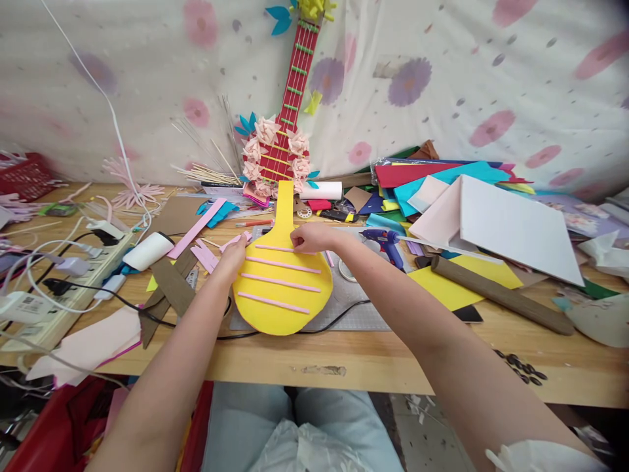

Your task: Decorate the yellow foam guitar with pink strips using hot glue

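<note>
Both hands [309, 237] press the top pink strip [278, 248] onto yellow guitar cutout [282, 288]

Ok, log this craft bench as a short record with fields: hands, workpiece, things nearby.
left hand: rests on the left edge of the yellow cutout
right hand: fingertips press the top pink strip
workpiece: yellow cutout, guitar-shaped, lies flat on the table, four pink strips across its body
behind: red guitar model leans on the cloth
right of cutout: blue glue gun, stack of coloured sheets, cardboard tube
left of cutout: power strip, white roll
</note>
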`<move>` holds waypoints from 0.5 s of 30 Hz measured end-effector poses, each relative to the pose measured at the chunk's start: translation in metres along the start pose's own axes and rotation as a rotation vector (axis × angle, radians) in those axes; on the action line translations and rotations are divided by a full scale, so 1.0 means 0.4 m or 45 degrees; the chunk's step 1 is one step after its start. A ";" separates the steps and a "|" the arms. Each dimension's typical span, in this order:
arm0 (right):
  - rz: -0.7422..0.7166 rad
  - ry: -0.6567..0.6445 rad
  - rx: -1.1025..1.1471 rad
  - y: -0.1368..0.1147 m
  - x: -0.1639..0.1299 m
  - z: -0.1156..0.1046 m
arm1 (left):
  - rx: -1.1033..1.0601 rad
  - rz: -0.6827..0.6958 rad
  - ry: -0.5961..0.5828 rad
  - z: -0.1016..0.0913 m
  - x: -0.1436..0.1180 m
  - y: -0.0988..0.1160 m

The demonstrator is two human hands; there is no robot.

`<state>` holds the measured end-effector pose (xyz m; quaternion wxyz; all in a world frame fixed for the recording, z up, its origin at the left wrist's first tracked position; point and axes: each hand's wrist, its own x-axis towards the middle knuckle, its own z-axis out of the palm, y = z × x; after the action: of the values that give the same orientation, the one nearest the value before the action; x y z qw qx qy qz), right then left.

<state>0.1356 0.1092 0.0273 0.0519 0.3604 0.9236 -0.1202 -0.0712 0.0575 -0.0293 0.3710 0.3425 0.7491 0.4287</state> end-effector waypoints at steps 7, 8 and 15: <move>-0.016 0.009 0.041 0.003 0.002 0.002 | -0.070 -0.017 -0.029 -0.001 -0.002 -0.004; -0.021 0.008 0.036 0.002 0.001 0.000 | -0.078 -0.012 -0.032 -0.002 -0.005 -0.004; -0.074 0.038 0.005 -0.009 -0.002 -0.008 | -0.167 0.044 -0.067 -0.015 -0.010 -0.022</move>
<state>0.1337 0.1067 0.0311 0.0341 0.3353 0.9341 -0.1181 -0.0762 0.0482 -0.0342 0.4048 0.3416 0.7035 0.4739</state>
